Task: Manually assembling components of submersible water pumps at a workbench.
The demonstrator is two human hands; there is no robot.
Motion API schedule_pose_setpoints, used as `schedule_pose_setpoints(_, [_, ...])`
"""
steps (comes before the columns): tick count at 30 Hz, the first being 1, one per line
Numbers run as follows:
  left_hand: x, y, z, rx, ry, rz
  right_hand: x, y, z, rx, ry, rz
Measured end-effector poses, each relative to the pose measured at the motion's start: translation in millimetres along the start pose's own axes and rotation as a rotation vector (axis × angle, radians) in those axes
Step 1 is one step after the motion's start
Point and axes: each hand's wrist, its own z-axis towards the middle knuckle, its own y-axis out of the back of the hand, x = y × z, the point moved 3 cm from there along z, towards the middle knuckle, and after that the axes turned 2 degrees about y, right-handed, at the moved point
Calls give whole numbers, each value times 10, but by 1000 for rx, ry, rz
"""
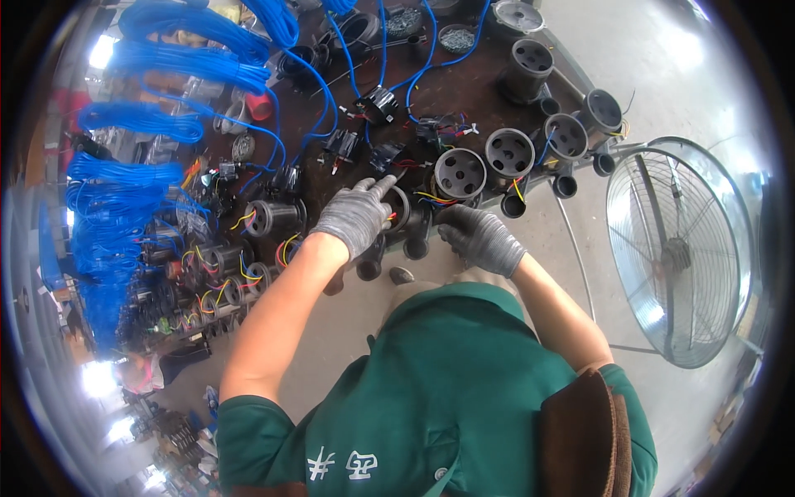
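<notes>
We note the left hand [352, 217], in a gray glove, at the center of the frame, its fingers reaching over a black round housing [401, 207] and partly hiding it. We cannot tell whether they pinch anything. The right hand [482, 238], also gloved, is right of it, fingers bent toward the housing's side; its grip is hidden from us.

The housing sits near the lower edge of a dark table [476, 91]. Just right of it we record another housing [460, 174] with a holed face. Blue cable coils [108, 240] fill the left; a round fan [677, 255] stands at right.
</notes>
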Motion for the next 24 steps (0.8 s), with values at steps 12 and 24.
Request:
schedule_pose_setpoints(12, [-12,-472,-342,-226,109,-43,698,-460,631,269,260,-867])
schedule_pose_setpoints(24, [107,-895,-420,-579,-20,-229,541,-691,922,325,137,-1068])
